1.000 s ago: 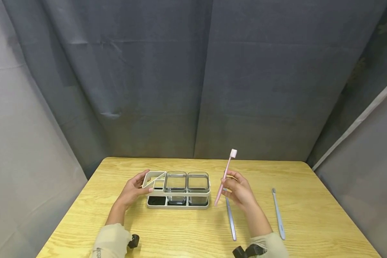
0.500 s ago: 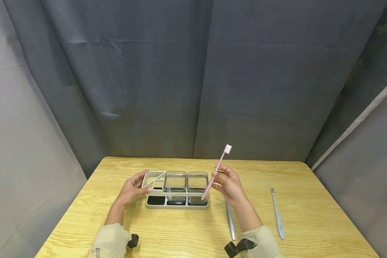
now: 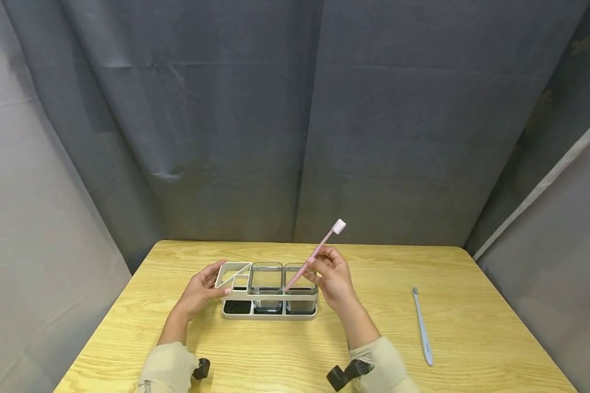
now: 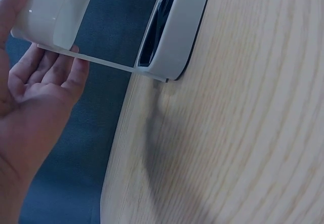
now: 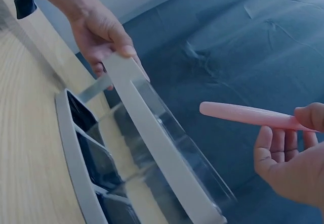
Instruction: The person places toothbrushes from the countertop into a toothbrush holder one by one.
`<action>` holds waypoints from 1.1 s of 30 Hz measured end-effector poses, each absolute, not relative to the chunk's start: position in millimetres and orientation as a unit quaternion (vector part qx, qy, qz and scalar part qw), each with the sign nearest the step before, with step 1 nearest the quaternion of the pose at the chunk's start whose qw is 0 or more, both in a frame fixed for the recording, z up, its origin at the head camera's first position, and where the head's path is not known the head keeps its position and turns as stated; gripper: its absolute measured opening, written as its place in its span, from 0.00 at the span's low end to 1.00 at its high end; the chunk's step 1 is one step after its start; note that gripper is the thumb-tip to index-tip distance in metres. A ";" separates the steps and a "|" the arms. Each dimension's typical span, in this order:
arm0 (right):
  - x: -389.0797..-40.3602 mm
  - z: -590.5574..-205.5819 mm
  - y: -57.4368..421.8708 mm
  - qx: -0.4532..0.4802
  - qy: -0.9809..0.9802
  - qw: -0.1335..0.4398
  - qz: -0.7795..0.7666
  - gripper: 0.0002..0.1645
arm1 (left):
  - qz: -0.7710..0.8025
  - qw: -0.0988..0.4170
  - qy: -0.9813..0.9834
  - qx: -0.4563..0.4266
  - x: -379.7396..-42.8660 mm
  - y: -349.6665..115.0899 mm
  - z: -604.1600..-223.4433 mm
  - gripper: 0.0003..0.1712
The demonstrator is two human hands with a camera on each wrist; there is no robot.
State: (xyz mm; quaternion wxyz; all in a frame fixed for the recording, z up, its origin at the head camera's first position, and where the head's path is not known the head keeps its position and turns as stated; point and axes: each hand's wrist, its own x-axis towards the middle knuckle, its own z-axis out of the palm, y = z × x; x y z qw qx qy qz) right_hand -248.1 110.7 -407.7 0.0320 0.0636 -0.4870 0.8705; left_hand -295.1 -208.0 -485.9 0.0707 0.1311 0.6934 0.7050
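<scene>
Rack (image 3: 283,298), one, stands on the table (image 3: 255,355) bearing two cups (image 3: 267,279), its end gripped by the left hand (image 3: 200,292). One pink brush (image 3: 322,244), pinched in the right hand's (image 3: 335,279) fingers, tilts above the cups; one blue brush (image 3: 423,330) lies well apart

- Finding dark lettering (image 3: 146,386) on the left sleeve (image 3: 169,363), running sideways, proving too small for sure reading.
- Finding a small faint mark (image 3: 426,346) on the blue toothbrush (image 3: 422,326), likewise proving illegible.
</scene>
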 end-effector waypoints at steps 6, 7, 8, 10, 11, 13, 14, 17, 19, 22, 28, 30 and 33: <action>-249.7 -410.1 96.6 0.072 -0.457 0.043 0.885 0.13 | 0.704 0.073 0.694 0.135 -295.6 -208.2 -486.7 0.47; -250.3 -410.6 94.7 0.075 -0.453 0.042 0.888 0.13 | 0.705 0.073 0.692 0.136 -295.7 -208.1 -486.8 0.47; -251.1 -411.1 93.0 0.079 -0.451 0.041 0.888 0.13 | 0.706 0.073 0.691 0.137 -295.6 -207.9 -486.7 0.48; -252.1 -411.9 88.9 0.085 -0.445 0.041 0.891 0.13 | 0.707 0.074 0.690 0.137 -295.6 -207.5 -486.6 0.48; -252.6 -412.2 86.6 0.088 -0.443 0.041 0.891 0.13 | 0.707 0.074 0.690 0.137 -295.6 -207.4 -486.7 0.48; -254.0 -413.7 81.6 0.098 -0.442 0.044 0.891 0.14 | 0.707 0.074 0.690 0.138 -295.5 -207.2 -487.0 0.48; -254.5 -414.2 78.8 0.101 -0.440 0.046 0.891 0.14 | 0.706 0.074 0.690 0.138 -295.4 -207.1 -487.1 0.47; -256.2 -415.8 69.4 0.112 -0.434 0.059 0.892 0.14 | 0.707 0.075 0.690 0.136 -294.3 -207.3 -487.4 0.47; -257.2 -416.7 63.2 0.119 -0.426 0.065 0.895 0.14 | 0.706 0.075 0.691 0.135 -293.8 -207.1 -487.4 0.47; -258.5 -417.8 53.7 0.124 -0.428 0.074 0.892 0.14 | 0.704 0.072 0.694 0.134 -293.3 -206.7 -487.2 0.47; -260.8 -421.3 37.6 0.124 -0.434 0.076 0.889 0.14 | 0.700 0.070 0.698 0.134 -293.5 -206.4 -488.5 0.47; -261.7 -422.3 33.1 0.124 -0.434 0.071 0.890 0.13 | 0.701 0.071 0.697 0.134 -293.5 -206.6 -489.0 0.47; -263.9 -423.9 27.0 0.118 -0.444 0.070 0.886 0.13 | 0.704 0.075 0.693 0.136 -294.1 -206.9 -489.4 0.47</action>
